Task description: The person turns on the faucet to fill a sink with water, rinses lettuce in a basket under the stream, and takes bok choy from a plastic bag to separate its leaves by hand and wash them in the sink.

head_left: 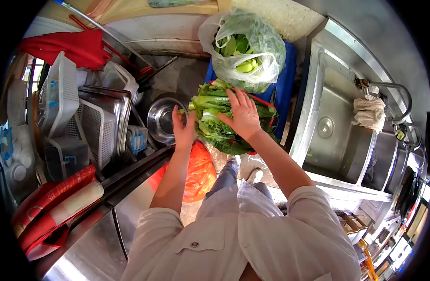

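A heap of leafy green lettuce (212, 119) lies in front of me, with bits of a red rim (264, 102) showing around it. My right hand (243, 114) rests flat on top of the leaves, its fingers spread. At the heap's left side is my left hand (183, 127), thumb and fingers apart. A small green scrap shows by its fingertips; whether they touch it I cannot tell. Just beyond the lettuce, a clear plastic bag (266, 65) of green vegetables sits on a blue crate (290, 61).
A steel bowl (161, 121) stands left of the lettuce, and an orange-red plastic bag (198, 173) lies below it. White baskets (100, 126) and metal trays (128, 100) are stacked at left. On the right is a steel sink (334, 105) with a faucet (397, 89) and cloth (369, 112).
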Tool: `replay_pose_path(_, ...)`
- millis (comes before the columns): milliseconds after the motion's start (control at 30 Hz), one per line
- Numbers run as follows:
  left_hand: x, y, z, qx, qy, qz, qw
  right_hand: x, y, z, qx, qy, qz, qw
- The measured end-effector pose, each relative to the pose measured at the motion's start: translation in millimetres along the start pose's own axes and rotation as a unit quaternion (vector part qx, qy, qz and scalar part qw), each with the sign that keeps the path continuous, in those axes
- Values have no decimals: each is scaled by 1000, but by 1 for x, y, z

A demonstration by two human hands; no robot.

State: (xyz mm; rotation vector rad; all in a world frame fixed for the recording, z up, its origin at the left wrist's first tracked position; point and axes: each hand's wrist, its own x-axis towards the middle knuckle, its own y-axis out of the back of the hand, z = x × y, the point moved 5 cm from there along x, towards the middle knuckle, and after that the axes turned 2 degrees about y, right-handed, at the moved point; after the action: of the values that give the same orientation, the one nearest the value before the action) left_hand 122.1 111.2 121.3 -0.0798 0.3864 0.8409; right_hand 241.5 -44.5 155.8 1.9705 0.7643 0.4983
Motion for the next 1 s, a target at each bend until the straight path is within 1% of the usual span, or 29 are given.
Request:
replay_pose_path(33, -4, 7, -5, 3, 1, -3, 1000, -2, 0, 3, -2, -21, 64, 998)
replay_pose_path(100, -15, 20, -3, 56, -92, 39, 993, -15, -13, 12, -35, -51, 66, 996)
replay_pose_path(167, -33, 16, 20, 167, -194, 40, 966, -32, -48, 29, 11, -111, -60, 992)
replay_pose_path(200, -37, 13, 29, 252, -266, 47, 929, -36, -45, 29, 7, -85, -11, 996)
replay_pose_path(233, -40, 4, 39, 248, -268, 40, 930, -38, -33, 27, 3, -91, -8, 996)
replay_pose_path(300, -51, -14, 55, 152, -222, -28, 963, -48, 3, 10, 29, -23, 64, 997)
replay_pose_path(333, -53, -23, 58, 160, -203, -63, 964, -56, 15, 5, 39, -11, 62, 997)
replay_pose_path(367, -51, -33, 59, 153, -205, -74, 964, -67, 20, 4, 60, -15, 42, 997)
replay_pose_path(400, -50, -51, 62, 277, -281, -106, 913, -80, 20, 4, 76, -19, 28, 997)
replay_pose_path(433, -54, -70, 62, 390, -354, -135, 839, -96, 23, 5, 92, -25, 16, 995)
replay_pose_path(467, -57, -80, 57, 411, -382, -132, 817, -113, 29, 6, 103, -35, -4, 994)
replay_pose_path(500, -62, -89, 57, 456, -384, -137, 791, -125, 35, 9, 113, -44, -19, 992)
replay_pose_path(533, -68, -97, 63, 428, -398, -146, 798, -136, 49, 11, 110, -45, -3, 993)
replay_pose_path(567, -76, -101, 68, 403, -406, -154, 806, -150, 65, 17, 127, -79, 9, 989)
replay_pose_path(600, -77, -103, 64, 398, -376, -158, 822, -165, 75, 30, 133, -107, 30, 985)
replay_pose_path(633, -84, -107, 65, 378, -387, -154, 827, -179, 86, 44, 140, -131, 51, 980)
replay_pose_path(667, -87, -111, 62, 346, -385, -162, 840, -192, 99, 60, 142, -183, 73, 970)
replay_pose_path(700, -89, -115, 58, 314, -382, -168, 853, -207, 108, 81, 141, -204, 128, 960)
replay_pose_path(733, -92, -121, 55, 299, -361, -189, 863, -220, 118, 104, 126, -260, 139, 947)
replay_pose_path(767, -95, -127, 54, 294, -366, -191, 862, -233, 122, 130, 97, -303, 139, 938)
replay_pose_path(800, -98, -131, 50, 285, -352, -204, 868, -242, 123, 159, 49, -344, 107, 932)
replay_pose_path(833, -101, -135, 47, 279, -336, -214, 874, -248, 114, 190, 6, -387, 42, 921)
replay_pose_path(900, -114, -143, 48, 274, -328, -200, 881, -252, 85, 241, -49, -446, -33, 893)
replay_pose_path(933, -117, -141, 39, 240, -286, -197, 906, -245, 75, 252, -42, -428, -42, 902)
replay_pose_path(967, -119, -133, 27, 207, -241, -184, 930, -237, 54, 262, -20, -409, -128, 903)
replay_pose_path(1000, -116, -120, 7, 179, -222, -142, 948, -226, 32, 269, -4, -384, -213, 899)
